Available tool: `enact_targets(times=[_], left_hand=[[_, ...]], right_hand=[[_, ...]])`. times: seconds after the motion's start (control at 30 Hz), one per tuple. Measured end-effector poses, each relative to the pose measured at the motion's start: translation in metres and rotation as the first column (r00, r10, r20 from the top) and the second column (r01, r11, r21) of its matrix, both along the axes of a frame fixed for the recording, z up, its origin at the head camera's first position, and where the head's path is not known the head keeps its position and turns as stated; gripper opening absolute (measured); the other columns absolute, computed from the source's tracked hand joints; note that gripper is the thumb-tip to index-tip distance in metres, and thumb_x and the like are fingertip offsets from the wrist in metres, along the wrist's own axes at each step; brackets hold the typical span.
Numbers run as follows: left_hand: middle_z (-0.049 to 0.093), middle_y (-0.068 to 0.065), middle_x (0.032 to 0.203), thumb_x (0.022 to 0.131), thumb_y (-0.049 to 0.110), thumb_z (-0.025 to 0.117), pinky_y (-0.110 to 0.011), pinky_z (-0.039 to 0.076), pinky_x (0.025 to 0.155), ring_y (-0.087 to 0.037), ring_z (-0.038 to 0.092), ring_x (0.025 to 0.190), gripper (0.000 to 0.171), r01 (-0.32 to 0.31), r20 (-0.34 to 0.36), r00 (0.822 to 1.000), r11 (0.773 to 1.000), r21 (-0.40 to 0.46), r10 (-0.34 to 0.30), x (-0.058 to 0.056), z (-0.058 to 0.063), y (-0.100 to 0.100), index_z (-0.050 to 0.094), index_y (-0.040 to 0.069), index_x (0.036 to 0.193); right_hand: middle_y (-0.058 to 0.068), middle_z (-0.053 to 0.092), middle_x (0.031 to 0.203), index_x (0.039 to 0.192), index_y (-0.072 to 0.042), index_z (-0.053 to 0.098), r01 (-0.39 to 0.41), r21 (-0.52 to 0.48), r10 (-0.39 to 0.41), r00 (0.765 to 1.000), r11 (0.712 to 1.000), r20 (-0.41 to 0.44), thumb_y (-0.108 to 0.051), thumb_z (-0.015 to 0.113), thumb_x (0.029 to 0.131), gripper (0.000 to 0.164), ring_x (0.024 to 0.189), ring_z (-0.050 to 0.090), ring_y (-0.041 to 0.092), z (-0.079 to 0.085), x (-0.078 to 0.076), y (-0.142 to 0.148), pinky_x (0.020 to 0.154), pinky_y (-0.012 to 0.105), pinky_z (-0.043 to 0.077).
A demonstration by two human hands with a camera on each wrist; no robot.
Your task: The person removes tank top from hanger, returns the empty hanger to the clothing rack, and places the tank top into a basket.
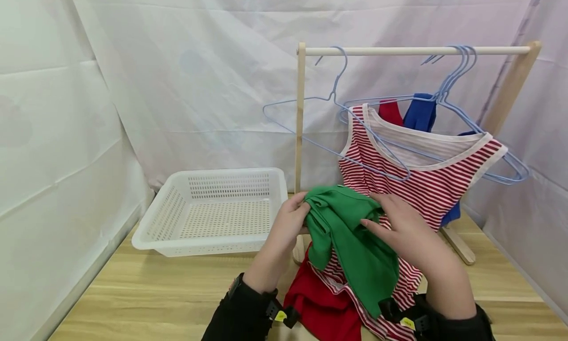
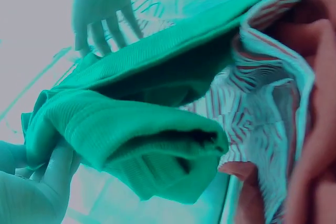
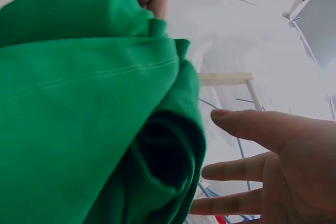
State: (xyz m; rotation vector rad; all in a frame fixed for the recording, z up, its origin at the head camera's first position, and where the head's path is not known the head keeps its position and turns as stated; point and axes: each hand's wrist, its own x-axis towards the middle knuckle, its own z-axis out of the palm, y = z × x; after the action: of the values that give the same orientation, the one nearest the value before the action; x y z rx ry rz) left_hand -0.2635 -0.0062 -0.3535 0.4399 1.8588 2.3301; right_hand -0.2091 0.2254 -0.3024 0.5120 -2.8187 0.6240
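Note:
A bunched green garment [image 1: 350, 237], its kind hard to make out in the folds, hangs in front of the rack. My left hand [image 1: 286, 222] pinches its upper left edge between thumb and fingers, as the left wrist view also shows on the cloth [image 2: 142, 124]. At the garment's right side is my right hand [image 1: 401, 227], its fingers extended. In the right wrist view that hand [image 3: 278, 161] has thumb and fingers spread beside the green cloth [image 3: 79, 103], gripping none of it. Behind hangs a red-and-white striped tank top [image 1: 406, 188] on a blue hanger [image 1: 463, 114].
A wooden rack with a white rail [image 1: 390, 51] stands behind. One bare blue hanger [image 1: 284, 126] hangs at its left end. Blue [image 1: 419, 112] and red [image 1: 390, 112] garments hang farther back. Red cloth [image 1: 326, 301] lies low in front. A white basket [image 1: 204, 245] sits left.

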Motion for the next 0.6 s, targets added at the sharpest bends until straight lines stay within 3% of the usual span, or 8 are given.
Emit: enact_targets(times=[0.13, 0.33, 0.6], left_hand=[[0.063, -0.008, 0.090, 0.095, 0.011, 0.039, -0.029, 0.053, 0.058, -0.021, 0.061, 0.074, 0.028, -0.018, -0.003, 1.000, 0.998, 0.062, 0.018, 0.001, 0.009, -0.010, 0.054, 0.012, 0.118], [0.064, -0.009, 0.079, 0.096, 0.013, 0.039, -0.026, 0.048, 0.052, -0.018, 0.058, 0.065, 0.028, -0.063, -0.058, 0.996, 0.989, 0.134, 0.071, 0.005, 0.020, -0.024, 0.055, 0.017, 0.118], [0.065, -0.005, 0.090, 0.097, 0.014, 0.038, -0.030, 0.053, 0.067, -0.021, 0.060, 0.082, 0.028, -0.081, -0.098, 0.989, 0.951, 0.298, 0.115, 0.009, 0.031, -0.045, 0.051, 0.014, 0.121]], right_hand=[[0.013, 0.039, 0.132, 0.136, -0.015, 0.032, -0.002, 0.000, 0.002, 1.000, 1.000, 0.017, -0.055, 0.047, 0.087, 0.066, 0.120, 0.034, 0.033, -0.001, 0.000, -0.003, 0.093, 0.062, 0.032], [0.017, 0.036, 0.134, 0.137, -0.011, 0.030, -0.008, 0.023, 0.007, 1.000, 1.000, 0.014, -0.055, 0.047, 0.087, 0.068, 0.122, 0.031, 0.036, -0.002, 0.001, -0.007, 0.095, 0.062, 0.029], [0.016, 0.036, 0.134, 0.137, -0.014, 0.030, -0.026, 0.016, 0.026, 1.000, 1.000, 0.012, -0.050, 0.047, 0.089, 0.062, 0.122, 0.031, 0.034, -0.004, 0.000, -0.008, 0.096, 0.061, 0.029]])
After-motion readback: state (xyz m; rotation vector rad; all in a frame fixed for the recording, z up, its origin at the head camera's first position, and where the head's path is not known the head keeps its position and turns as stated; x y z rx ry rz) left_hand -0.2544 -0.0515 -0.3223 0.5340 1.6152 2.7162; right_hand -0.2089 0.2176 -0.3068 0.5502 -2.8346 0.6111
